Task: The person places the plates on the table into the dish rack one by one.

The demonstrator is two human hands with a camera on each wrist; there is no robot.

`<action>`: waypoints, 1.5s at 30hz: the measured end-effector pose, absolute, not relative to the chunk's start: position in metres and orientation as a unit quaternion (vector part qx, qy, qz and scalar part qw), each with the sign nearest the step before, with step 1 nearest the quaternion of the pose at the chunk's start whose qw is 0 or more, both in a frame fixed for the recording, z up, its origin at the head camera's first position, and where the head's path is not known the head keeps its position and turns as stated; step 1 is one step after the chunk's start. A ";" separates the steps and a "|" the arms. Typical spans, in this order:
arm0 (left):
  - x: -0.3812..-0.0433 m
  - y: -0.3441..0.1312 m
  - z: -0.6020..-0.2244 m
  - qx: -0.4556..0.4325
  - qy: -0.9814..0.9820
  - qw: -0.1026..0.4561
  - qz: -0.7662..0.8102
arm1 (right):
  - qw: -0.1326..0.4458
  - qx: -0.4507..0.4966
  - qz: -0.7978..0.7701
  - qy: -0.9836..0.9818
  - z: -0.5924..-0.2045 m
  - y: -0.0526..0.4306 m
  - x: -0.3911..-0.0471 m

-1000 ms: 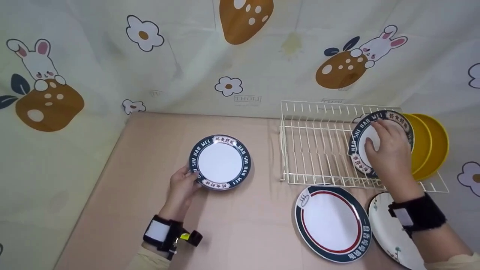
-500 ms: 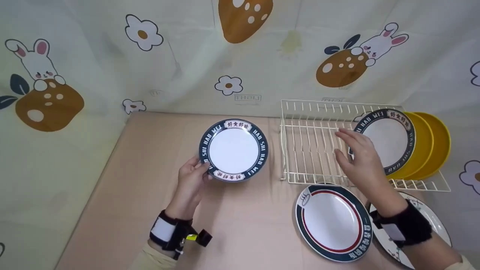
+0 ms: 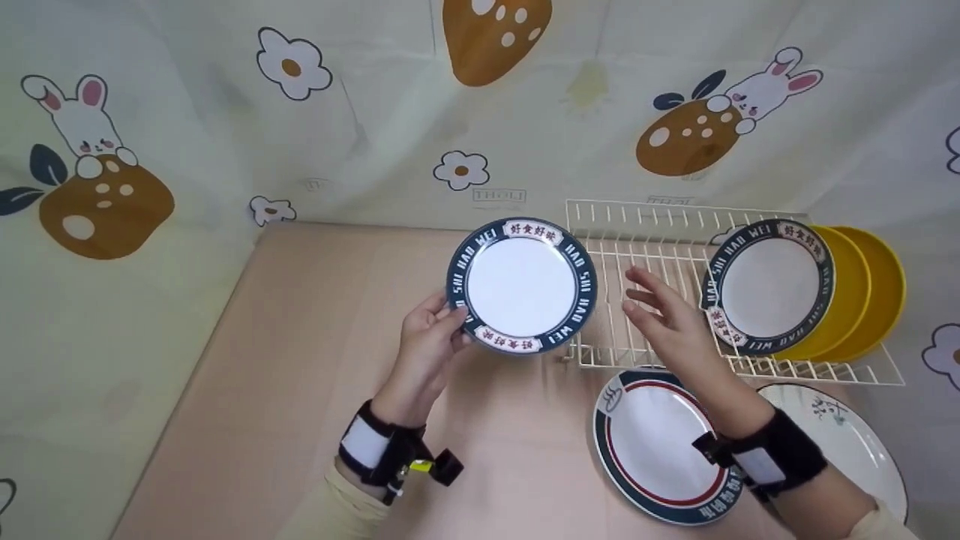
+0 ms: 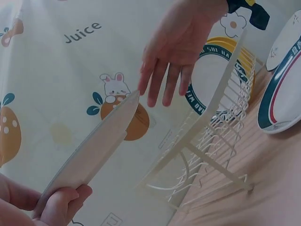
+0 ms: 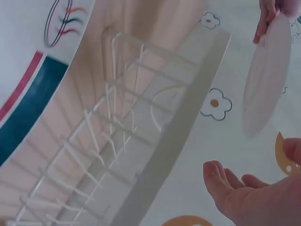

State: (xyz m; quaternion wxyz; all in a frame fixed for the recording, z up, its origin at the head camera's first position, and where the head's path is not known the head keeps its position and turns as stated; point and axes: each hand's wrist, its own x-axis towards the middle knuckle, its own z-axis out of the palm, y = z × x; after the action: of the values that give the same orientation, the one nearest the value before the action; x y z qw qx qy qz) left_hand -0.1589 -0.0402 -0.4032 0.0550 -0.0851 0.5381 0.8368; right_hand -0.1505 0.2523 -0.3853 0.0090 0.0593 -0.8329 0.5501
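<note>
My left hand (image 3: 431, 341) pinches the left edge of a round plate (image 3: 521, 285) with a white middle and a dark blue lettered rim. In the left wrist view this plate (image 4: 89, 148) shows edge-on, raised off the table, thumb on one face and fingers on the other. My right hand (image 3: 671, 322) holds nothing; its fingers reach leftward over the white wire dish rack (image 3: 637, 356), apart from the plate. A matching lettered plate (image 3: 772, 285) stands in the rack's right part, in front of two yellow plates (image 3: 881, 292).
On the table before the rack lies a white plate with a dark green rim and red ring (image 3: 652, 442), partly under my right wrist. Beside it is a white plate with a floral sprig (image 3: 862, 450). A printed curtain (image 3: 375, 150) hangs behind the table.
My left hand has lifted its plate and carried it right, to the rack's left end. My right hand has left the plate in the rack and moved left.
</note>
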 end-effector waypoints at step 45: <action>-0.154 0.002 -0.412 -0.054 0.557 0.124 0.819 | -0.119 -0.164 0.892 -0.404 -0.396 0.232 -0.137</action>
State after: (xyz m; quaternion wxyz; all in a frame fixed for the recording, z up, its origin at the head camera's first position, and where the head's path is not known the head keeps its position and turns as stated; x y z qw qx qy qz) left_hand -0.1537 0.0018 -0.4120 0.1244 -0.0542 0.5568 0.8195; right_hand -0.1366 0.2324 -0.3958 -0.1193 -0.1636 -0.4037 0.8922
